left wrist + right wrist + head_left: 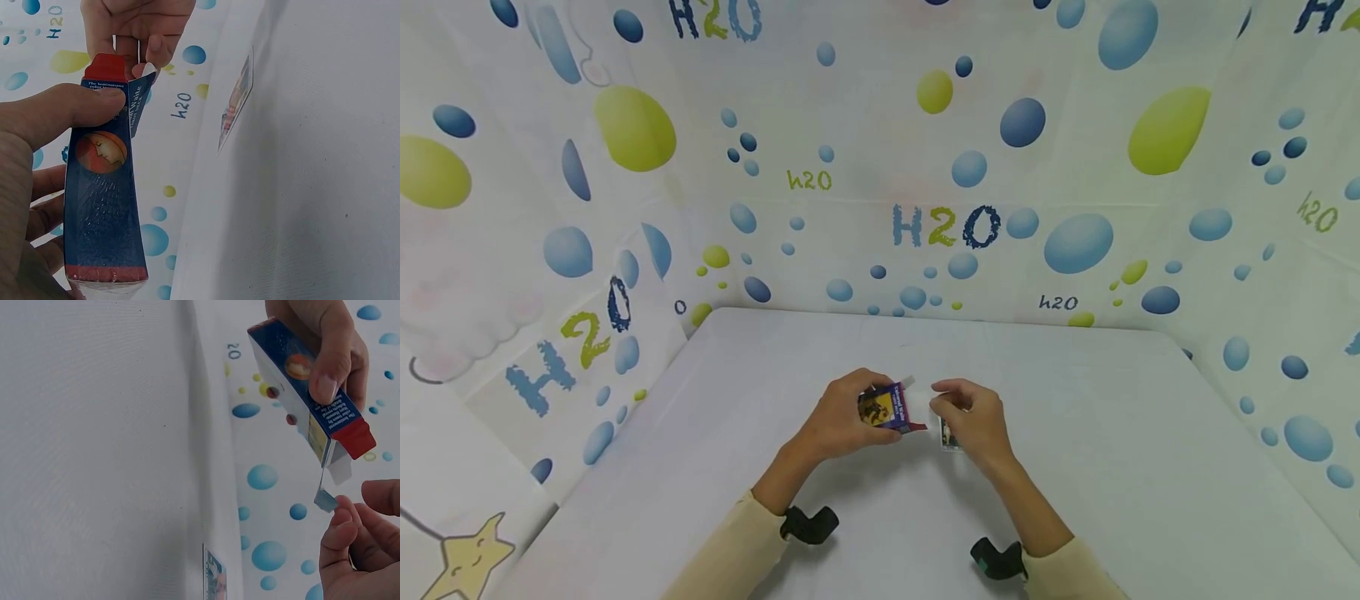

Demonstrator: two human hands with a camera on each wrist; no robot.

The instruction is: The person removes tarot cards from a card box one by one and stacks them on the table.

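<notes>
Cream-coloured fabric sleeves (727,546) are covering your forearms, the left one reaching in from seven o'clock of the head view and the right one from five. Two black, angular wrist-worn devices (808,527) are sitting just past the cuffs. Your left hand (846,417) is holding a small, narrow dark-blue cardboard box with red ends and a yellow picture panel (883,408), at six o'clock and above the counter (1112,433), which is white. That grip is wrapping round the box, your thumb pressing on the slim side that is bearing a round face emblem (101,152). A red end flap (355,438) is standing out from the box, and a thin blue-and-white flap (325,500) is hanging loose beside it, towards your right hand (973,421).

Your right hand is hovering at three o'clock from the box, its fingers bending and its fingertips lying right by the loose flap; you cannot tell whether that grip is pinching it. One small rectangular picture card with a pale border (237,100) is lying on the counter at about four o'clock from the box, your right hand partly hiding it. White sheeting printed with blue and yellow-green drops (857,108) is hanging at twelve o'clock.
</notes>
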